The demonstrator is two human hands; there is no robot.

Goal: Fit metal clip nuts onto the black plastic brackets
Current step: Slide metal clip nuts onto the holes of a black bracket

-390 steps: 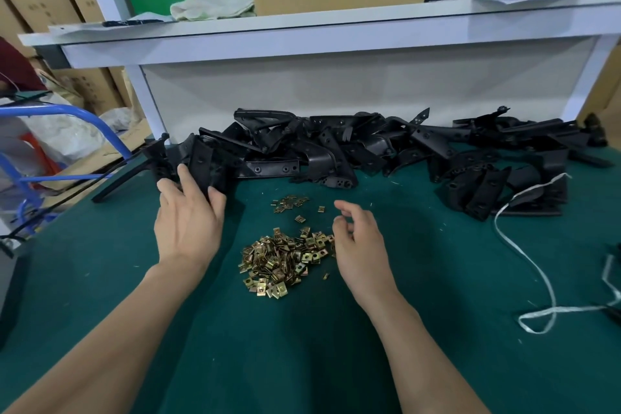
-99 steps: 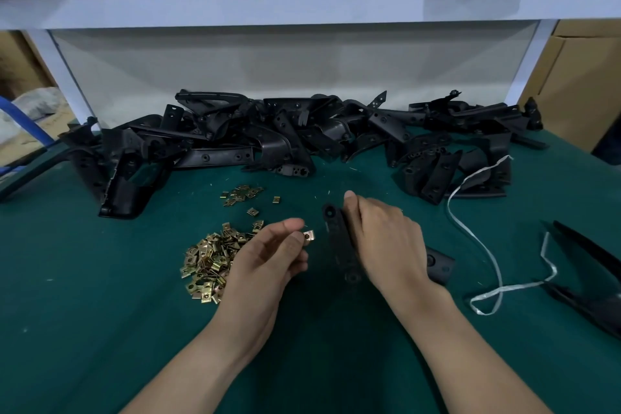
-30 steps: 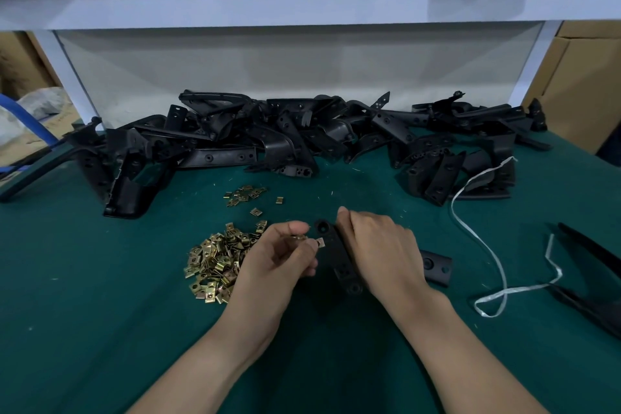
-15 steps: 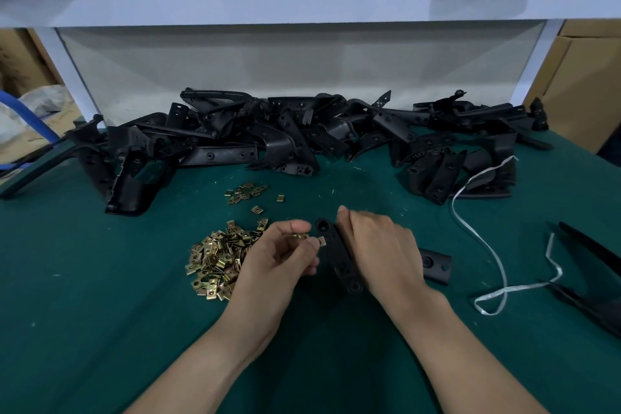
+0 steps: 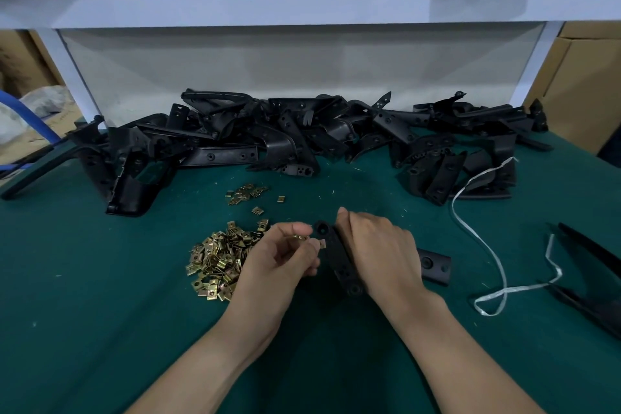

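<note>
My right hand (image 5: 376, 252) grips a black plastic bracket (image 5: 337, 257) that lies angled on the green table; one end of the bracket sticks out to the right of my wrist. My left hand (image 5: 280, 257) pinches a brass-coloured clip nut (image 5: 322, 243) between thumb and fingers, right against the bracket's left edge near its upper hole. A heap of loose clip nuts (image 5: 220, 260) lies just left of my left hand. A smaller scatter of clip nuts (image 5: 247, 193) sits further back.
A long pile of black brackets (image 5: 302, 138) stretches across the back of the table (image 5: 84, 312) under a white shelf (image 5: 302, 7). A white strap (image 5: 497, 279) loops at the right. Long black parts (image 5: 591, 279) lie at the right edge. Cardboard boxes stand at both sides.
Over the last second my left hand has edged the clip nut slightly closer to the bracket. My right hand has kept its hold on the bracket.
</note>
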